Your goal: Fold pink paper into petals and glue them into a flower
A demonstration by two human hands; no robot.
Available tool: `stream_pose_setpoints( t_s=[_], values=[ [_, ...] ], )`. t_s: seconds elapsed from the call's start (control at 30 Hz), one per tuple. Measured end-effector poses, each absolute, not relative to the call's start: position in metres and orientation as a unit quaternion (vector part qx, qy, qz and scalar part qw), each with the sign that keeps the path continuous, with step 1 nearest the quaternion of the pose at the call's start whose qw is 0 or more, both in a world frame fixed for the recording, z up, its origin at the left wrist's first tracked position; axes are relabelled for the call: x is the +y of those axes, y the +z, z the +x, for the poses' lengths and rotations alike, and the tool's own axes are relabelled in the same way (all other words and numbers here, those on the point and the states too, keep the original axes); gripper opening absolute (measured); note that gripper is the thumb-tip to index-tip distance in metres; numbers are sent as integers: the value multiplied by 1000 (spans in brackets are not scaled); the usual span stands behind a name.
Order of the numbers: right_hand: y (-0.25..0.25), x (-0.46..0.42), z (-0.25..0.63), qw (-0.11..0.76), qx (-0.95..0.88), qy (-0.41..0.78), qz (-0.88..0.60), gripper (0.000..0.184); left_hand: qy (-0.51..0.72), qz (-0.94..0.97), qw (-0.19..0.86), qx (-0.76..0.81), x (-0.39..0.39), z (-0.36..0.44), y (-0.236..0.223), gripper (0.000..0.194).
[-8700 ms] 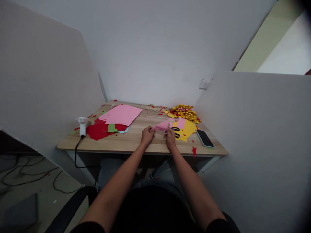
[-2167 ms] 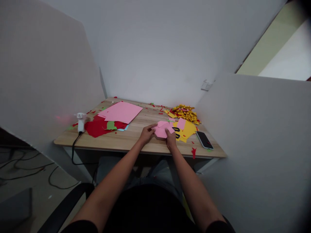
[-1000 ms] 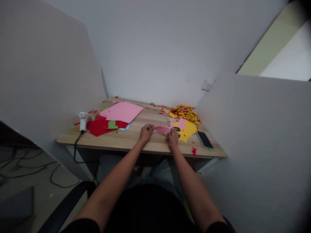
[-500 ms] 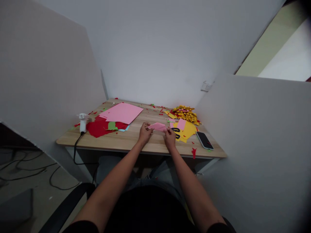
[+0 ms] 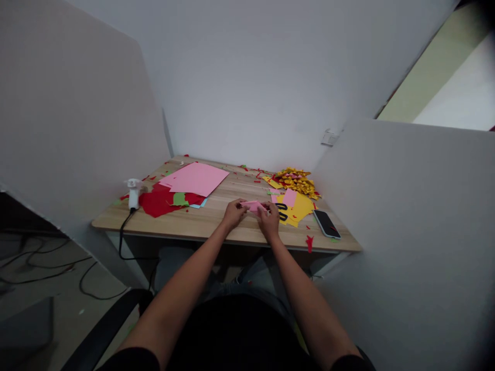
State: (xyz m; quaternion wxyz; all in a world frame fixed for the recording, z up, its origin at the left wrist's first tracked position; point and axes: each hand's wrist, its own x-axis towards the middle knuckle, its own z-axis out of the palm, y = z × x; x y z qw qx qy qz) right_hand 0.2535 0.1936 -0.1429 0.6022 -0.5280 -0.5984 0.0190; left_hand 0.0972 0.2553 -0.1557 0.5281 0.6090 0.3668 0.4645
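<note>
A small folded piece of pink paper (image 5: 253, 206) is held between my two hands over the front middle of the table. My left hand (image 5: 234, 214) pinches its left end, fingers closed. At the other end my right hand (image 5: 269, 219) grips the paper between thumb and fingers. Just right of that hand lie scissors with black handles (image 5: 282, 211), partly over yellow paper sheets (image 5: 301, 207). Small pink paper pieces (image 5: 289, 197) rest on the yellow sheets.
Large pink sheets (image 5: 199, 179) overlap red paper (image 5: 157, 202) at the left, beside a white corded device (image 5: 133, 193). Crumpled yellow paper pieces (image 5: 297, 180) are heaped at the back right. A phone (image 5: 327, 223) lies near the right edge; scraps are scattered about.
Both hands have drawn closer together around the pink paper, with the fingers now covering more of its ends. The paper looks narrower than before. The view has shifted slightly.
</note>
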Motion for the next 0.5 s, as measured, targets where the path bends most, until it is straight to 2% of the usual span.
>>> stream_pose_setpoints(
  t_s=[0.3, 0.5],
  values=[
    [-138, 186, 247, 581, -615, -19, -532, 18, 422, 608, 573, 351, 245, 99, -151, 32],
    [-122, 185, 244, 567, -640, 9, -519, 19, 441, 615, 559, 339, 236, 100, -128, 29]
  ],
)
